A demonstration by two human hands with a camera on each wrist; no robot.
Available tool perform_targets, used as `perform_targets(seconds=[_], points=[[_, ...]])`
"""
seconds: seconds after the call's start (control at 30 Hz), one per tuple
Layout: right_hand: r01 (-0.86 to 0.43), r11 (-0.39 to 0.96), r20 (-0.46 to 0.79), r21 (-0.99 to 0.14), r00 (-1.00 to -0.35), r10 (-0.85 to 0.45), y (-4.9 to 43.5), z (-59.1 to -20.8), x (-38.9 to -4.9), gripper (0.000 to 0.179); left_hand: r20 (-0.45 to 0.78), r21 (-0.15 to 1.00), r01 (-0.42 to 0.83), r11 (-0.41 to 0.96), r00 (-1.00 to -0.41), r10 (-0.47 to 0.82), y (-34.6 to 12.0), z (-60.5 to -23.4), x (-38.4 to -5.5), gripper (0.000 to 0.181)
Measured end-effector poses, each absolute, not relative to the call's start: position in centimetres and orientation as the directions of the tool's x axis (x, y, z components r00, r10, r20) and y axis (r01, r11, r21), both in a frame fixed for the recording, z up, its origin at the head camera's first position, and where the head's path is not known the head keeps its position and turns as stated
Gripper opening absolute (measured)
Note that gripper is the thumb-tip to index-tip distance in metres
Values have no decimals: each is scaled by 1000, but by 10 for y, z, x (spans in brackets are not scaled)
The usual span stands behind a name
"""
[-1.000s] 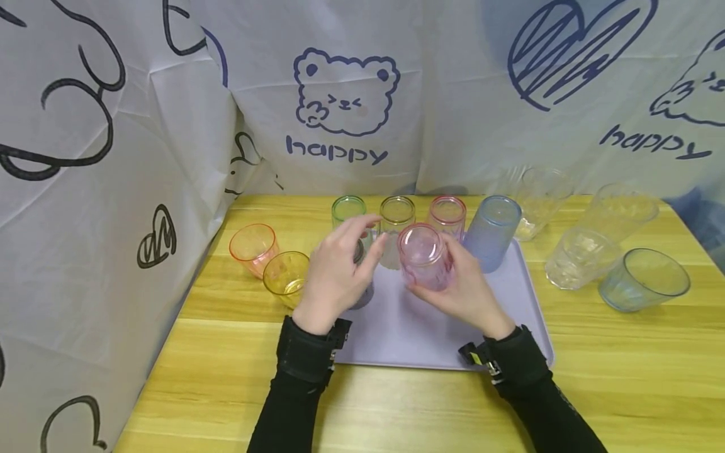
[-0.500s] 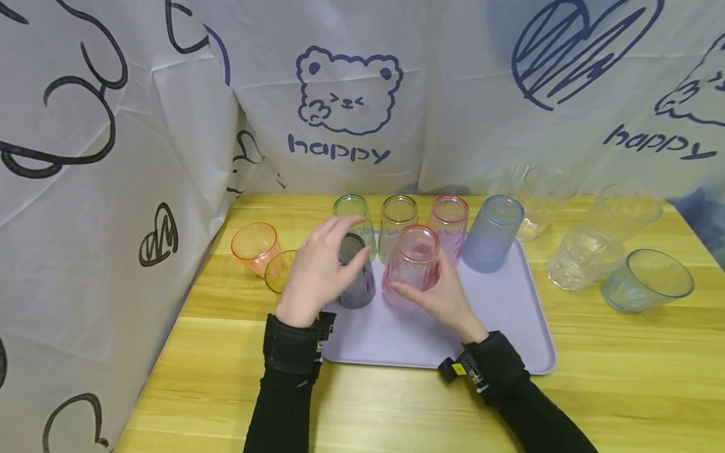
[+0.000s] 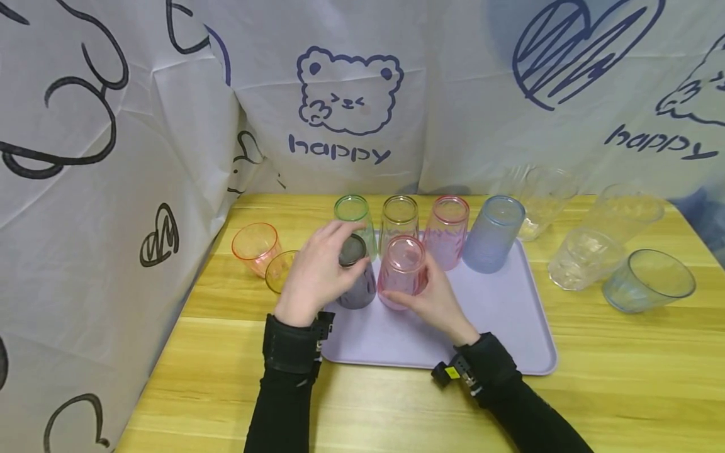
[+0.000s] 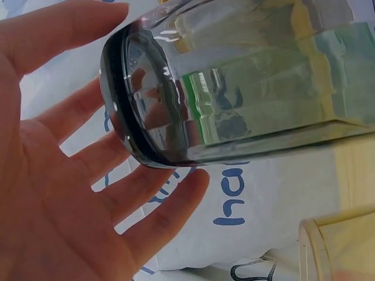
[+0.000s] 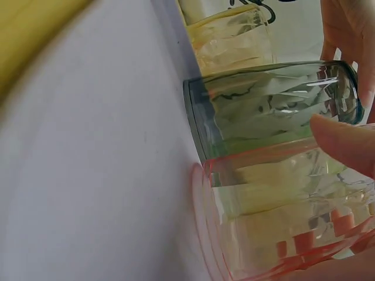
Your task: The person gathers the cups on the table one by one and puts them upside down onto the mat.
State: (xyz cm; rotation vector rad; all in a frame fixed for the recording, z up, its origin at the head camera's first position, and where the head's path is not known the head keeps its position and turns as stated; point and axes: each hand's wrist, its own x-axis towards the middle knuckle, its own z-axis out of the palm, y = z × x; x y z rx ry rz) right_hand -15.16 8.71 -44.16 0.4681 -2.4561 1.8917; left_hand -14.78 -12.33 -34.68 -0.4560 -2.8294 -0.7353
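Observation:
In the head view my right hand [image 3: 440, 303] holds a pink glass [image 3: 405, 257], upside down low over the lilac tray [image 3: 481, 327]. Its thumb lies across the near side; in the right wrist view the pink glass's rim is right at the tray surface. Just left of it stands an upside-down dark grey glass [image 3: 358, 286]. My left hand [image 3: 313, 272] is around the upper end of that glass. Its fingers [image 4: 158, 225] are spread apart with gaps between them in the left wrist view, and the thumb reaches to the glass's base edge.
Behind stand upturned green [image 3: 351, 211], yellowish [image 3: 399, 220], pink [image 3: 450, 220] and blue [image 3: 493, 236] glasses. Orange [image 3: 256, 242] and amber [image 3: 277, 274] glasses are at left. Several clear glasses [image 3: 583, 258] and a bluish glass [image 3: 648, 283] stand right of the tray.
My right hand has carried the pink glass leftward and down, close beside the grey glass. The left hand has shifted left, uncovering more of the grey glass, and stays beside it.

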Motion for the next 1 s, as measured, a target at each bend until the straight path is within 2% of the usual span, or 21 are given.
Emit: perform_targets(seconds=[0.23,0.53,0.77,1.0], points=[[-212,294,147,-932,-962,-228,87,-446,-154,85,223,419,338,843,-938,265,-122,-347,-149,56],[-148,382,49,-912,-965,-257,96,-435,-154,95,199,434,330,839,-943,268,-125,-347,-148,61],[-99,409,-29,-907,-955,-296,104,-429,-155,89,171,424,318,848,-948,270,-127,-349,-147,67],[-65,408,-53,-911,-961,-271,105,-431,-155,81,167,420,315,851,-949,269,-125,-349,-147,67]])
